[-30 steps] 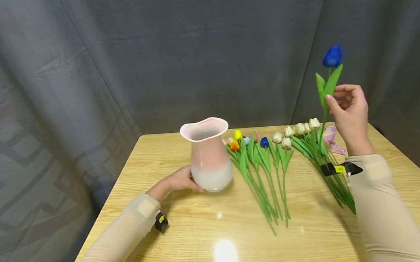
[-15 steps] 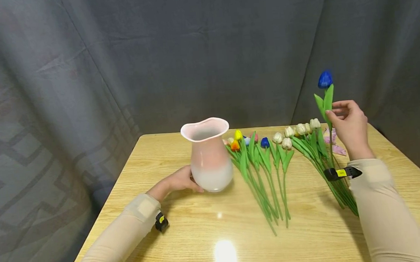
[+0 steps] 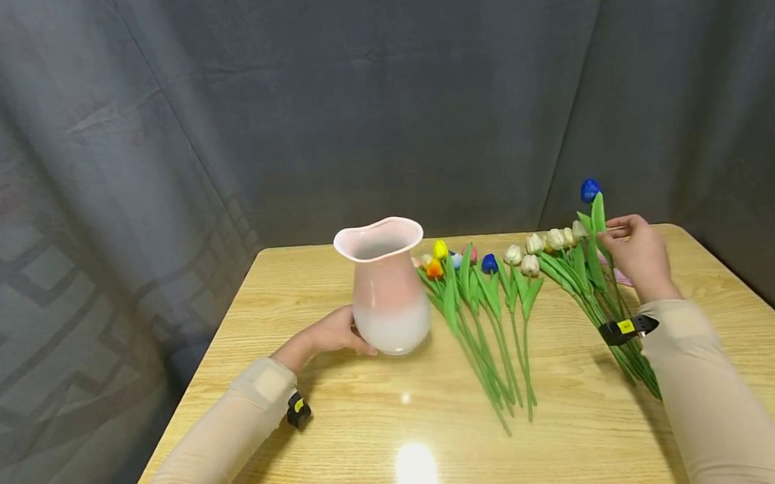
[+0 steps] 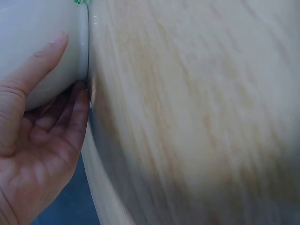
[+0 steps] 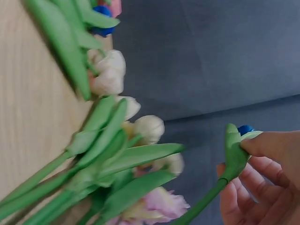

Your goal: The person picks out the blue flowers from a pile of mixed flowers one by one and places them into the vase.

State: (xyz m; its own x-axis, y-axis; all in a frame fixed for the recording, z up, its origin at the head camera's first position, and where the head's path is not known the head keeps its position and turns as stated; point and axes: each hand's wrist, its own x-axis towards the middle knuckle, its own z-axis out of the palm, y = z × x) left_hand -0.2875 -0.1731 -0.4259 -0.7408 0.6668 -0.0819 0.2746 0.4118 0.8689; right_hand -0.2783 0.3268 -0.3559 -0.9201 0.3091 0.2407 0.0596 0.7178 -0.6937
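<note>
A pink-and-white vase [image 3: 390, 294] with a wavy rim stands upright on the table. My left hand [image 3: 329, 331] holds it low on its left side; in the left wrist view the thumb lies along the vase wall [image 4: 33, 28] and the fingers curl behind its base. Far to the right, my right hand [image 3: 641, 258] pinches a blue tulip [image 3: 590, 190] by its leaves and upper stem, bloom up. That tulip is just above a bunch of white tulips [image 3: 556, 239]. In the right wrist view its bloom [image 5: 245, 129] is mostly hidden behind the leaves and thumb.
Between vase and bunch lie several loose tulips, among them a yellow one [image 3: 440, 249], an orange one [image 3: 434, 269] and another blue one [image 3: 489, 263]. A pink flower [image 5: 161, 206] lies by the white bunch. Behind the wooden table [image 3: 347, 440] hangs a grey curtain [image 3: 378, 108].
My right hand has lowered the blue tulip and brought it slightly left, down toward the white bunch. The left hand and the vase have stayed in place.
</note>
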